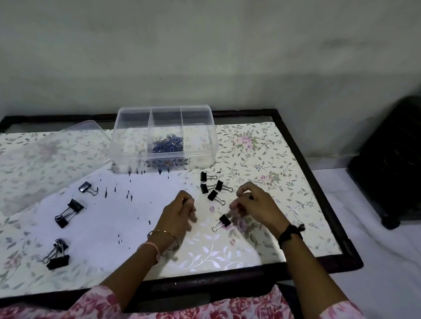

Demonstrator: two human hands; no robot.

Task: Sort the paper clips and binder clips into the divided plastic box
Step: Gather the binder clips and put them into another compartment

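A clear divided plastic box [128, 135] stands at the back of the table, with a heap of blue paper clips [168, 144] in its middle compartment. Several black binder clips [211, 186] lie in a cluster just in front of the box. One more binder clip [223, 221] lies under my right hand [256, 203], whose fingers are curled; motion blur hides whether they hold anything. My left hand [180, 212] is curled into a loose fist on the table, blurred. More binder clips lie at the left: [85, 187], [70, 212], [57, 255].
The box's clear lid [49, 147] lies flat at the back left. The table has a flowered cover and a dark raised frame [329, 205]. A dark slatted object [401, 158] stands on the floor at the right. A wall rises just behind the table.
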